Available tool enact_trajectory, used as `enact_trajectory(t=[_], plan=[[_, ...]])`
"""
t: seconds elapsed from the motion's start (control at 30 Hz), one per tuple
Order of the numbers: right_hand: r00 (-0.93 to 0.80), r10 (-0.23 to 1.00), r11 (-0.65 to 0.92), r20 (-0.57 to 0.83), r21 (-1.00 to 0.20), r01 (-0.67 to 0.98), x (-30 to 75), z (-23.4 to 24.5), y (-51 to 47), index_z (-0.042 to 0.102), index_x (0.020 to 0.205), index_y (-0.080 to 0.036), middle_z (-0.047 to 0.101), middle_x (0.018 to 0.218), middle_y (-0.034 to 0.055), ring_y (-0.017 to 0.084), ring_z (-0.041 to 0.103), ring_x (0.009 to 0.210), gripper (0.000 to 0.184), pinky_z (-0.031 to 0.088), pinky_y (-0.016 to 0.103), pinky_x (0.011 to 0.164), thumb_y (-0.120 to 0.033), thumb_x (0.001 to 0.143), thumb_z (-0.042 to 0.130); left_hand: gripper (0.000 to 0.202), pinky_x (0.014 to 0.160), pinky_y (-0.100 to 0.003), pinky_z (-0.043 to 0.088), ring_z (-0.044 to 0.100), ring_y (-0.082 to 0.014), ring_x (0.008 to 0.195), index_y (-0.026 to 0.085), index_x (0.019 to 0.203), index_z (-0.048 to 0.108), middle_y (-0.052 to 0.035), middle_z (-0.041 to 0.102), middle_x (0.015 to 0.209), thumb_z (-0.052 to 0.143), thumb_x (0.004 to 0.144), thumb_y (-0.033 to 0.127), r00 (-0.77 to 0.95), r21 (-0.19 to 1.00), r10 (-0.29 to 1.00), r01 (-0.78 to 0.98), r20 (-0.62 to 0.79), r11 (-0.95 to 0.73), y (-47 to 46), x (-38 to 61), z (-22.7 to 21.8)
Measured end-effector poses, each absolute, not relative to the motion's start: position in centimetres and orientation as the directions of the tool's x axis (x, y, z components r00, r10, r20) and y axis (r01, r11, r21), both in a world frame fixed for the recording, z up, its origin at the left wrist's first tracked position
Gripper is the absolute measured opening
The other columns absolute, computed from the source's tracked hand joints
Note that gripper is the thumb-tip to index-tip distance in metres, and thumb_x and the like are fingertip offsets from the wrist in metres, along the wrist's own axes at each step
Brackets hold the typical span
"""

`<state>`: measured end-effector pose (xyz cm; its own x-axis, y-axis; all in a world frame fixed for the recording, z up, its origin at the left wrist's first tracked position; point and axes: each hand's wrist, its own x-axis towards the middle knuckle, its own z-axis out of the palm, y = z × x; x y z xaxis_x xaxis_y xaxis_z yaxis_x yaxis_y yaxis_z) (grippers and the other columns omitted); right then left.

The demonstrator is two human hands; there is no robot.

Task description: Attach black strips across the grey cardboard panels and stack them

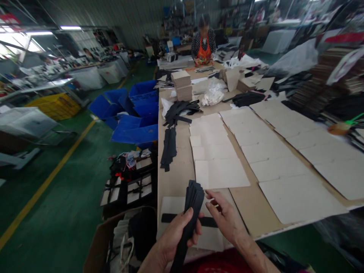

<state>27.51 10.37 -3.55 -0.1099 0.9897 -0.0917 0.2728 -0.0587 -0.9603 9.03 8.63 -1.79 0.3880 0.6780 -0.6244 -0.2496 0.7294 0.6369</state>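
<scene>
My left hand (pixel 182 229) is closed around a bundle of black fabric strips (pixel 194 195), fanned slightly at the upper end. Beside that end is my right hand (pixel 224 214), its fingers apart and curved, with nothing held in them. Beneath both hands lies a beige board (pixel 173 204) with a black strip (pixel 210 222) across it, partly hidden by my left hand. Further up the table's left side rest a small stack of black strips (pixel 170 146) and a loose heap of black strips (pixel 180 112).
Overlapping rows of beige boards (pixel 222 170) cover the table (pixel 178 178). A stack of boards (pixel 182 85) stands farther back. Blue bins (pixel 136 129) and a cardboard box (pixel 95 242) flank the left edge. A person in an orange apron (pixel 204 51) is at the far end.
</scene>
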Motion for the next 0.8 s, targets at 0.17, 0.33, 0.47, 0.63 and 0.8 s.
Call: enact_trajectory(t=[0.17,0.33,0.47,0.63,0.8], plan=[[-0.104,0.995,0.017,-0.012,-0.962,0.273,31.4,-3.7,11.2,0.051,0.132,-0.026,0.053,0.114,0.0071,0.014,0.059,0.077,0.039,0.051,0.028,0.064,-0.027,0.094,0.045,0.058,0.039,-0.017,0.024,0.05,-0.0067,0.043,0.01,0.107,0.061,-0.0015,0.062,0.065,0.052,0.085,0.063,0.341,0.617,0.665,-0.252,-0.664,0.746,10.1,14.4,-0.9],[-0.132,0.991,0.045,0.014,-0.972,0.232,33.9,-3.9,12.7,0.058,0.124,-0.025,0.05,0.105,0.0054,0.014,0.055,0.075,0.034,0.05,0.028,0.066,-0.024,0.09,0.051,0.06,0.041,-0.018,0.026,0.05,-0.0064,0.042,0.009,0.105,0.061,-0.0028,0.063,0.066,0.049,0.086,0.064,0.324,0.635,0.662,-0.201,-0.676,0.746,10.9,18.1,-0.5],[-0.082,0.996,-0.019,-0.033,-0.986,0.164,34.6,-3.7,13.5,0.062,0.092,-0.021,0.052,0.102,0.0049,0.015,0.054,0.083,0.009,0.048,0.027,0.068,-0.023,0.083,0.059,0.064,0.04,-0.019,0.024,0.05,-0.0078,0.042,0.01,0.108,0.06,-0.0033,0.064,0.065,0.049,0.083,0.067,0.295,0.652,0.662,-0.147,-0.689,0.744,11.4,19.0,-0.1],[-0.082,0.987,-0.123,-0.14,-0.975,0.184,35.1,-4.4,13.2,0.05,0.07,-0.022,0.053,0.068,-0.0024,0.014,0.049,0.063,0.018,0.039,0.026,0.059,-0.032,0.084,0.056,0.046,0.042,-0.02,0.024,0.042,-0.0061,0.04,0.009,0.09,0.066,-0.0006,0.06,0.053,0.074,0.067,0.048,0.246,0.693,0.659,0.083,-0.71,0.716,12.3,15.9,-0.5],[0.244,0.926,-0.319,-0.287,-0.942,0.106,37.1,-7.0,13.6,0.049,0.07,-0.022,0.051,0.056,-0.0045,0.014,0.049,0.054,0.028,0.038,0.026,0.053,-0.045,0.082,0.059,0.036,0.044,-0.022,0.026,0.043,-0.0082,0.041,0.01,0.09,0.064,-0.0024,0.064,0.053,0.07,0.061,0.031,0.208,0.657,0.623,0.226,-0.754,0.719,14.2,10.7,-2.9]])
